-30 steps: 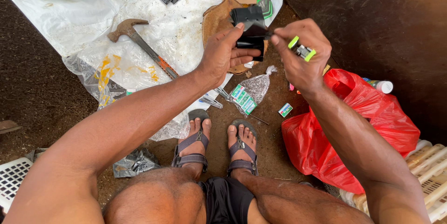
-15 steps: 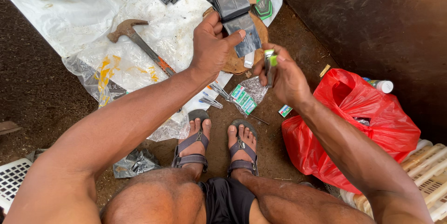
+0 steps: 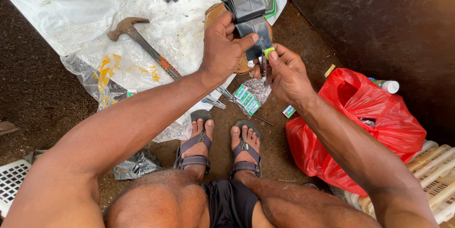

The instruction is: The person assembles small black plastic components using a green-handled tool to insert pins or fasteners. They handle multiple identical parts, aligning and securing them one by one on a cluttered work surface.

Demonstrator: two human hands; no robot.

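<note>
Since a moment ago the left hand [image 3: 220, 48] has lifted the stack of black sheets [image 3: 246, 5] higher, and the right hand [image 3: 284, 74] has swung in under it from the right. The work has gone from readying the tool to using it at the stack's lower edge. Left fingers pinch the stack; right fingers pinch a small green-tipped blade [image 3: 266, 59] touching it. One hammer [image 3: 142, 43] lies on the white plastic sheet [image 3: 71, 14], one red bag [image 3: 365, 119] beside the right arm, about four small green packets [image 3: 246, 99] near two sandalled feet.
</note>
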